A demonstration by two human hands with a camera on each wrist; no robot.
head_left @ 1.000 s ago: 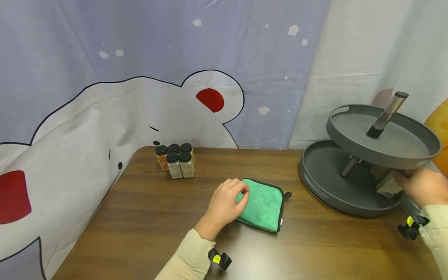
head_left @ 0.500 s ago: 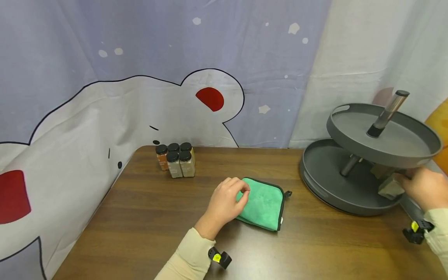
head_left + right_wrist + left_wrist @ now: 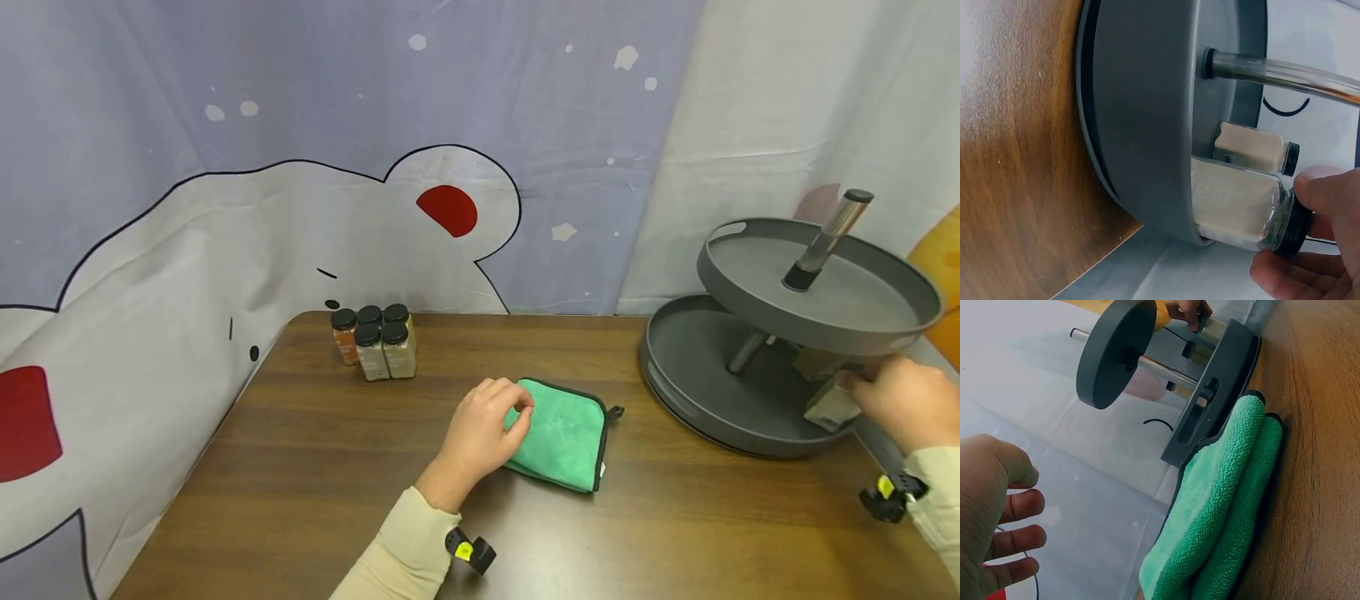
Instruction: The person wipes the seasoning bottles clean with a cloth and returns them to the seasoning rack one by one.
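With its thumb and fingers, my right hand point(image 3: 903, 404) grips the black lid of a square spice jar point(image 3: 1238, 200) filled with pale powder. That jar is upright at the edge of the lower tray point(image 3: 682, 367) of a grey two-tier turntable. Another pale jar point(image 3: 1250, 148) with a black lid is beside it, nearer the pole. My left hand point(image 3: 483, 429) has loosely curled fingers and holds nothing. It hovers by the left edge of a folded green cloth point(image 3: 562, 437), apart from it in the left wrist view point(image 3: 1004, 519).
Several spice jars point(image 3: 375, 346) with black lids stand grouped at the table's back left. The upper tray point(image 3: 862, 300) overhangs the lower one, with a metal pole point(image 3: 832, 237) rising through it. A printed curtain point(image 3: 300, 92) hangs behind the wooden table point(image 3: 315, 492).
My right hand, still gripping the jar's lid, shifted slightly right and then back left. The jar tilted a little and straightened. My left hand stays in place.
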